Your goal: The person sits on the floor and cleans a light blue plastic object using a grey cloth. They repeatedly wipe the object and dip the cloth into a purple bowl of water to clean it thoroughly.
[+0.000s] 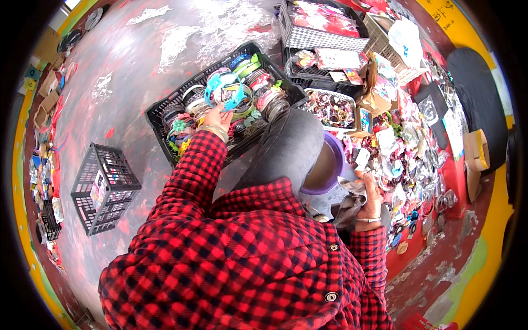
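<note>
My left hand (219, 116) reaches over a black plastic crate (157, 131) and grips the lower edge of a bright blue headband (237, 100). Inside the crate lie many headbands and hair ornaments in green, white and black, some with flowers. Low on the right, my right hand (372, 199) is closed on a crumpled grey cloth (350, 204). A purple basin (341, 165) holding murky water stands between that hand and my grey-trousered leg (291, 143).
A smaller black crate (104, 192) stands on the floor at the left. Far right of the leg sit a white basket (355, 118) of hair ties, stacked crates (324, 38) and a heap of packaged trinkets (407, 165). Plastic wrap (176, 44) lies on the floor behind.
</note>
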`<move>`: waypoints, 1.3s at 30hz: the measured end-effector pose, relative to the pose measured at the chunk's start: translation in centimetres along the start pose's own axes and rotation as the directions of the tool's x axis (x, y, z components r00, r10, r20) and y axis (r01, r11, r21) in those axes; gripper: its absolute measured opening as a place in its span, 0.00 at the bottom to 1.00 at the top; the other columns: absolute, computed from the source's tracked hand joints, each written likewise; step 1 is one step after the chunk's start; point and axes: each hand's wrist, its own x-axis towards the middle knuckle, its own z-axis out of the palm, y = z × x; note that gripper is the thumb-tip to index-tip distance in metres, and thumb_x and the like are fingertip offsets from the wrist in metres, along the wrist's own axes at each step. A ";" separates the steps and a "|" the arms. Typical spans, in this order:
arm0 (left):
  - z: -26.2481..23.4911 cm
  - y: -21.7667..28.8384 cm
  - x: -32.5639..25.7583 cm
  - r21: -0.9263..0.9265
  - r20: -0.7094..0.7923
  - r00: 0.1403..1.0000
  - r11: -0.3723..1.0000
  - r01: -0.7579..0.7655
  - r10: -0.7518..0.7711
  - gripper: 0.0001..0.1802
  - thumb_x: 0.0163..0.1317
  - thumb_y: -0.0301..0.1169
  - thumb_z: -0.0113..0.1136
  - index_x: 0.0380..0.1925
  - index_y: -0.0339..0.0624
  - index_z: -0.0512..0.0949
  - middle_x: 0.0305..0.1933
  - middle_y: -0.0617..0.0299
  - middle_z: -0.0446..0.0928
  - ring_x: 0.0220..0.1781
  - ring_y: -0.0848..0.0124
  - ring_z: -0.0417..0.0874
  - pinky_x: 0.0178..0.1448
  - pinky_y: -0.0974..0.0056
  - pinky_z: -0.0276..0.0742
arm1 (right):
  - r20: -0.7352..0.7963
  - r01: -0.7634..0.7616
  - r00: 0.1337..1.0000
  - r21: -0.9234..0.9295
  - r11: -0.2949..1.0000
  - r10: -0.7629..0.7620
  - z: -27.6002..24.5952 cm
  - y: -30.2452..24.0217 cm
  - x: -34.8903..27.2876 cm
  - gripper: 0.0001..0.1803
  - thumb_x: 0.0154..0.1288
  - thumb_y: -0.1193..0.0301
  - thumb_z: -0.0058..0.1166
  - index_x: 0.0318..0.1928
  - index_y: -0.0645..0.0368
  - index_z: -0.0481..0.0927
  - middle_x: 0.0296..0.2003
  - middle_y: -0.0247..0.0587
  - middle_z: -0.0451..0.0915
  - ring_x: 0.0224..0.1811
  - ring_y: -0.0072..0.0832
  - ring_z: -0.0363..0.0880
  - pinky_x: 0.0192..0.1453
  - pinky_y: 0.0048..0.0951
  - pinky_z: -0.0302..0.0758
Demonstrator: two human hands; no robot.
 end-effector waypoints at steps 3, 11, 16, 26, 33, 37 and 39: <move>-3.0 -1.6 4.6 -0.014 -0.064 0.998 1.000 -0.001 0.000 0.11 0.59 0.26 0.55 0.41 0.36 0.70 0.41 0.52 0.73 0.43 0.62 0.76 0.51 0.58 0.75 | 0.001 -0.075 0.997 0.024 0.997 0.075 -1.0 1.6 1.4 0.16 0.59 0.63 0.54 0.41 0.64 0.78 0.29 0.36 0.76 0.32 0.27 0.77 0.38 0.27 0.75; -0.7 -3.8 7.1 -0.030 -0.073 0.997 0.999 -0.015 0.013 0.20 0.60 0.31 0.56 0.50 0.34 0.66 0.48 0.52 0.69 0.51 0.58 0.70 0.56 0.54 0.70 | -0.008 -0.210 0.978 0.040 0.977 0.211 -0.6 2.4 2.0 0.14 0.58 0.66 0.57 0.39 0.64 0.78 0.24 0.35 0.77 0.27 0.24 0.76 0.34 0.26 0.74; 0.8 -6.5 10.1 0.105 -0.092 0.978 0.975 0.197 -0.187 0.24 0.66 0.37 0.46 0.52 0.27 0.61 0.53 0.41 0.68 0.58 0.52 0.70 0.57 0.50 0.70 | 0.016 -0.047 0.999 -0.200 0.979 0.051 -3.0 3.7 2.9 0.14 0.62 0.67 0.50 0.41 0.64 0.78 0.32 0.36 0.78 0.38 0.24 0.76 0.44 0.25 0.72; -2.4 -4.7 9.8 0.337 0.042 0.997 0.940 0.045 -0.063 0.17 0.66 0.43 0.42 0.34 0.39 0.69 0.35 0.54 0.77 0.38 0.62 0.78 0.44 0.61 0.74 | 0.111 -0.203 0.974 0.070 0.977 0.195 -3.3 3.9 3.3 0.13 0.63 0.67 0.50 0.40 0.63 0.79 0.36 0.36 0.80 0.40 0.23 0.76 0.47 0.22 0.70; 13.3 -3.6 -10.2 0.375 0.712 0.698 0.803 -0.464 0.071 0.14 0.64 0.39 0.51 0.26 0.41 0.72 0.32 0.56 0.79 0.32 0.69 0.78 0.41 0.66 0.72 | 0.140 -0.177 0.980 0.273 0.945 0.143 -1.5 1.0 1.2 0.08 0.60 0.69 0.52 0.36 0.60 0.78 0.30 0.37 0.78 0.29 0.24 0.76 0.34 0.23 0.73; 16.8 -10.3 -22.0 0.513 0.857 0.373 0.665 -0.542 -0.356 0.15 0.64 0.33 0.50 0.46 0.36 0.73 0.52 0.53 0.72 0.52 0.68 0.74 0.52 0.65 0.73 | 0.106 -0.127 0.991 0.647 0.752 0.076 -3.6 -0.9 1.3 0.13 0.58 0.64 0.56 0.38 0.60 0.77 0.24 0.32 0.76 0.27 0.24 0.77 0.36 0.28 0.76; 15.5 -14.5 -23.7 0.759 0.650 0.370 0.561 -0.330 -0.663 0.31 0.59 0.39 0.58 0.60 0.44 0.62 0.62 0.62 0.62 0.59 0.69 0.66 0.55 0.60 0.71 | 0.139 -0.029 0.986 0.690 0.723 -0.093 -4.0 -1.8 1.4 0.14 0.58 0.63 0.57 0.38 0.60 0.77 0.24 0.32 0.76 0.27 0.24 0.77 0.35 0.27 0.76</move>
